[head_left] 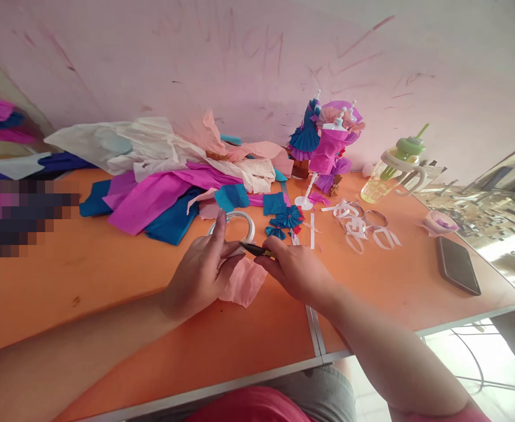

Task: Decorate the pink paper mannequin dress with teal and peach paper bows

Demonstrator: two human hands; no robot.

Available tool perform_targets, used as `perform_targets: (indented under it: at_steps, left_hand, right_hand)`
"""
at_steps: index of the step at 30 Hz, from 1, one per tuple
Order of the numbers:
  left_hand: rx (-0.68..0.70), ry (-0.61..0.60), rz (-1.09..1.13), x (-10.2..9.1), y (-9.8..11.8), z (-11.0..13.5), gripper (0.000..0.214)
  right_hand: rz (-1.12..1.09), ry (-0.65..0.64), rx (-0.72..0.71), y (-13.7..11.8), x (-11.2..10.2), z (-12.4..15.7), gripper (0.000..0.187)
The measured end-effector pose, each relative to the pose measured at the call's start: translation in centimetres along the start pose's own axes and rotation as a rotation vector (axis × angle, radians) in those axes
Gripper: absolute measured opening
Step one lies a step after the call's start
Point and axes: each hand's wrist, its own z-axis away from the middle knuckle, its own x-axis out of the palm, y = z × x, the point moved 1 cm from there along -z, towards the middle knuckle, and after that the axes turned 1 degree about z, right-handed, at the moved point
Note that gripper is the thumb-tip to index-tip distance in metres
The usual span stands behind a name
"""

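My left hand [200,272] is closed in a pinch, thumb upward, on something small and pale that its fingers mostly hide. In my right hand [301,271] is a small dark pointed tool [254,249], its tip reaching the left fingertips; whether it is a pair of snips or a blade I cannot tell. Below the hands lies a square of pink crepe paper [246,284], flat on the orange table [257,334]. A white ring-shaped roll [252,227] sits just behind the left hand. Beyond the right hand are pleated blue paper rosettes [290,217].
Crumpled crepe paper [152,193] is heaped along the wall. Small paper dresses [327,149] hang on a white stand [303,202]. To the right are ribbon loops [354,225], a drink bottle [386,176], a small bowl [440,221] and a phone [459,265].
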Motion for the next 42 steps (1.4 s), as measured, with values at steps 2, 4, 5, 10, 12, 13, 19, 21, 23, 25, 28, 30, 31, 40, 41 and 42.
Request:
perform_targets:
  at_steps: [2,4,5,10,12,13,19,21,23,25,28,30,31,40,41,42]
  left_hand:
    - [-0.012,-0.026,0.047,0.0,0.0,0.0,0.086]
    - [-0.019,-0.052,0.109,0.1,-0.1,-0.1,0.083]
    - [-0.020,-0.060,0.131,0.2,-0.2,-0.1,0.081]
    - [0.024,-0.115,-0.018,0.3,-1.3,-0.6,0.065]
    - [0.034,-0.167,-0.090,0.3,-1.8,-0.9,0.056]
    - [0.032,-0.188,-0.108,0.3,-2.2,-1.1,0.053]
    - [-0.037,-0.208,-0.194,1.6,-4.4,-2.0,0.034]
    - [-0.023,-0.189,-0.203,2.1,-5.0,-2.1,0.033]
    - [-0.030,-0.149,-0.238,2.2,-5.4,-2.1,0.032]
    - [-0.068,-0.111,-0.270,2.0,-5.6,-2.0,0.028]
    - [-0.138,-0.047,-0.244,1.2,-5.2,-2.1,0.031]
    - [-0.155,0.032,-0.208,0.3,-4.3,-2.2,0.034]
    - [-0.147,0.058,-0.175,-0.3,-3.6,-2.2,0.034]
    - [-0.005,-0.516,-0.074,-3.2,2.1,-0.7,0.006]
    - [0.004,-0.526,-0.084,-3.0,2.0,-0.6,0.006]
    - [0.012,-0.531,-0.092,-2.8,1.5,-0.6,0.006]
  right_hand:
    - [0.005,0.006,0.013,-0.1,-0.1,0.0,0.027]
    - [-0.007,0.035,0.044,0.0,-0.6,-0.1,0.027]
    - [-0.009,0.048,0.066,0.2,-1.0,-0.1,0.026]
    - [0.044,0.026,0.035,2.8,-3.7,0.4,0.024]
    - [0.108,0.000,0.012,4.5,-4.2,1.0,0.029]
    - [0.158,-0.030,0.034,5.4,-4.2,1.4,0.032]
    - [0.361,-0.046,0.059,10.4,-1.4,4.8,0.031]
    - [0.410,0.013,-0.023,11.7,-0.6,5.7,0.027]
    - [0.432,0.037,-0.069,12.8,0.0,6.3,0.025]
    - [0.423,0.052,-0.072,13.6,0.5,6.6,0.024]
    - [0.370,0.060,-0.030,14.5,1.0,6.8,0.029]
    - [0.328,0.050,-0.007,14.5,0.7,7.0,0.033]
    - [0.311,0.051,-0.003,14.2,0.4,7.0,0.036]
    - [0.124,-0.010,-0.438,3.8,-1.7,2.7,0.020]
    - [0.117,-0.042,-0.511,2.8,-1.0,1.6,0.022]
    - [0.119,-0.076,-0.570,2.1,-0.2,0.6,0.022]
